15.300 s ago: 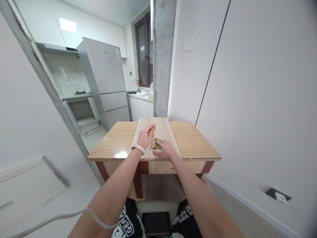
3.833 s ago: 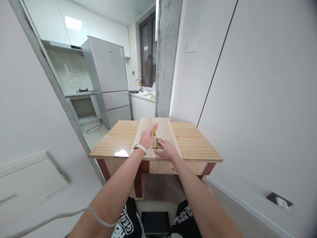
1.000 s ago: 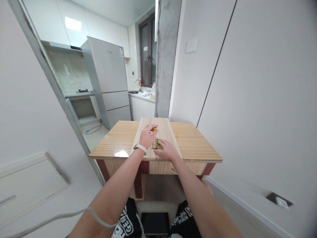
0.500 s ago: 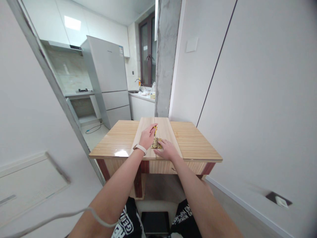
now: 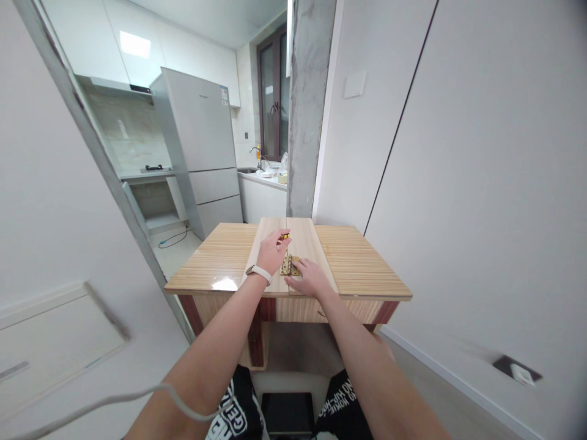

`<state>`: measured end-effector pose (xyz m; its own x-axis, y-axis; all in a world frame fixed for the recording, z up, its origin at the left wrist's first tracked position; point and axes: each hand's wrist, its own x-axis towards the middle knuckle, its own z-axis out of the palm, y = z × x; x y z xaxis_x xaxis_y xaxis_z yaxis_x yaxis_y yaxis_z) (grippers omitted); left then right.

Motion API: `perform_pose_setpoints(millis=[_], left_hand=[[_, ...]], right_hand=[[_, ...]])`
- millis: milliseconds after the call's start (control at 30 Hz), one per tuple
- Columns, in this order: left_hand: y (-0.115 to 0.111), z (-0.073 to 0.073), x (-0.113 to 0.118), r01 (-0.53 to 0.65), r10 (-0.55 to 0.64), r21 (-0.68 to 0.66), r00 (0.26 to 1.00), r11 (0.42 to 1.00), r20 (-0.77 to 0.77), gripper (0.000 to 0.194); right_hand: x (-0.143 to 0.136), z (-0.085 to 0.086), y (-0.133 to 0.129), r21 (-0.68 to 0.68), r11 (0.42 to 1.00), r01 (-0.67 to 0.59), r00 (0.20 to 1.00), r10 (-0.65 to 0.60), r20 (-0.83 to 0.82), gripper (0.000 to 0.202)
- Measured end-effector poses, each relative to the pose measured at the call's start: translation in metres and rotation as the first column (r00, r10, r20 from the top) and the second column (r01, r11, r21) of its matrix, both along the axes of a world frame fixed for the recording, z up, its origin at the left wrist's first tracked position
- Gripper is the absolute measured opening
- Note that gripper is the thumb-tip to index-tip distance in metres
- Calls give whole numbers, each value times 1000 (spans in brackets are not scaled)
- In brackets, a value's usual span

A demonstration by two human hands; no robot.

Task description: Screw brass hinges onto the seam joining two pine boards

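My left hand (image 5: pixel 272 249), with a white-strapped watch on its wrist, is closed around a small screwdriver (image 5: pixel 287 236) with a yellow and black handle. The tool stands roughly upright, its tip pointing down at a brass-coloured hinge (image 5: pixel 286 266). That hinge lies unfolded across the seam between two pale wooden boards (image 5: pixel 300 235). From the right, my right hand (image 5: pixel 310 278) holds the hinge down, index finger on its right leaf and thumb by its near edge. Screws in the hinge are too small to make out.
The boards lie on a wood-grain table (image 5: pixel 362 256) with a drawer front. Beyond it are a grey fridge (image 5: pixel 202 134) and a counter with a sink (image 5: pixel 248 170). A white wall (image 5: pixel 458 183) rises at right. A pale cable (image 5: pixel 114 398) crosses my left forearm.
My left hand's fingers have shifted slightly on the screwdriver's handle, which now shows less. My right hand and the hinge stay in place.
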<state>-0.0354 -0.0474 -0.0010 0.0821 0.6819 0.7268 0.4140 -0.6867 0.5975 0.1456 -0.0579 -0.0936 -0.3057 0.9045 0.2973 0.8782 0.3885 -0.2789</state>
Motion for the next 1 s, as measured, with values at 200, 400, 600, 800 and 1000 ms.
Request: perform_pose_setpoints(millis=[200,400,600,800,1000], left_hand=[[-2,-2,0,53,-52,-44,998,998,21,27],[-1,-1,1,57,-55,-67,998,996,28,28],[-1,2,2,-12,12,-38,1000,999,5,22],[-3,2,1,-5,5,-7,999,1000,-34,28],[-1,-1,1,62,-63,-32,996,998,-64,34]], right_hand=[[1,-4,4,5,1000,0,1000,0,-4,82],[1,-6,5,10,1000,0,1000,0,-4,81],[0,-4,3,13,1000,-3,1000,3,-4,79],[0,-3,3,4,1000,-3,1000,3,-1,82],[0,-4,4,29,999,-14,1000,14,-12,79]])
